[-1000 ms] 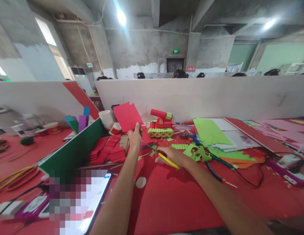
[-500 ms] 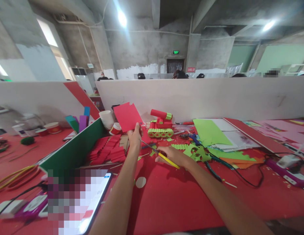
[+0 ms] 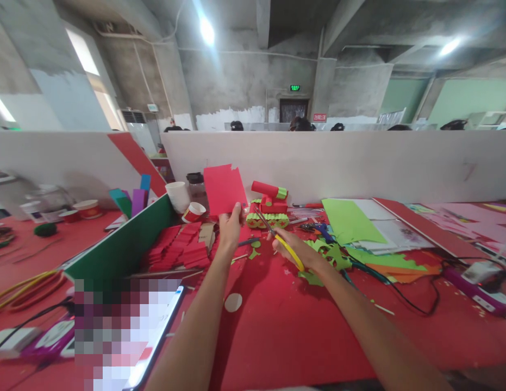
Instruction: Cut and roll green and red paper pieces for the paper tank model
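Note:
My left hand (image 3: 231, 225) pinches a sheet of red paper (image 3: 223, 190) by its lower right corner and holds it upright; its top edge has a jagged notch. In my right hand (image 3: 291, 247) is a pair of scissors (image 3: 292, 252) with yellow handles, the metal blades pointing up and left. The blades are apart from the red sheet. Behind them a red and green paper tank model (image 3: 269, 206) stands on the table, its barrel tilted. Green paper scraps (image 3: 328, 254) with cut-outs lie beside my right wrist.
Folded red strips (image 3: 183, 247) and paper cups (image 3: 194, 212) sit left of my hands, by a green divider (image 3: 118, 244). A phone (image 3: 149, 336) lies at front left. Green sheets (image 3: 350, 220), a glue gun (image 3: 324, 232) and a black cable (image 3: 424, 309) are on the right.
The red sheet in my left hand has moved right and turned more upright. My right hand has drawn the scissors up and right, away from my left hand.

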Available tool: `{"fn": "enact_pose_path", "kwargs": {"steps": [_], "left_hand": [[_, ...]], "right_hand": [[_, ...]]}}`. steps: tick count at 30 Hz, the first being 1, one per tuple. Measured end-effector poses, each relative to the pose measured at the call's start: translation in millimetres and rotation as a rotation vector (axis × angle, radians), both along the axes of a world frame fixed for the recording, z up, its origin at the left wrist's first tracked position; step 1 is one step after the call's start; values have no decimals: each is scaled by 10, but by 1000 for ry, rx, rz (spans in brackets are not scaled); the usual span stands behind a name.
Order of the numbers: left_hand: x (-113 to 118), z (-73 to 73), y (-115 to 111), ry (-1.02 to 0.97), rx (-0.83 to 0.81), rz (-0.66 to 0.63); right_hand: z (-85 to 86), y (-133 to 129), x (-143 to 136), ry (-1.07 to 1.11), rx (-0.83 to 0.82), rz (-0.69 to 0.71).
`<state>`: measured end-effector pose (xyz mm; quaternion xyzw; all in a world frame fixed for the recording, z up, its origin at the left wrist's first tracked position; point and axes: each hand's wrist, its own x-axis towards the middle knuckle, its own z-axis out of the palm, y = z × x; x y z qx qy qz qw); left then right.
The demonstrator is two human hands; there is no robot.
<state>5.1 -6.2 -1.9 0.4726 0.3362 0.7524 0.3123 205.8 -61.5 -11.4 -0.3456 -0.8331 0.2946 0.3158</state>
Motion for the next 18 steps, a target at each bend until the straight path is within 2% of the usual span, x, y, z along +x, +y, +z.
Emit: {"fn": "enact_pose_path", "kwargs": {"steps": [6,10,15,18], "left_hand": [[95,8,-104,272,33,-132],[87,-12,-106,337,11,-134],[93,-8,-130,321,-33,-128],[103,7,-157,414,-18,-110]], "right_hand": [[-6,7,-28,65,-14,4],[-9,4,-51,93,-14,-16],[36,-40,-57,106,-69,-27],[22,-37,-67,144,-68,-52]]}}
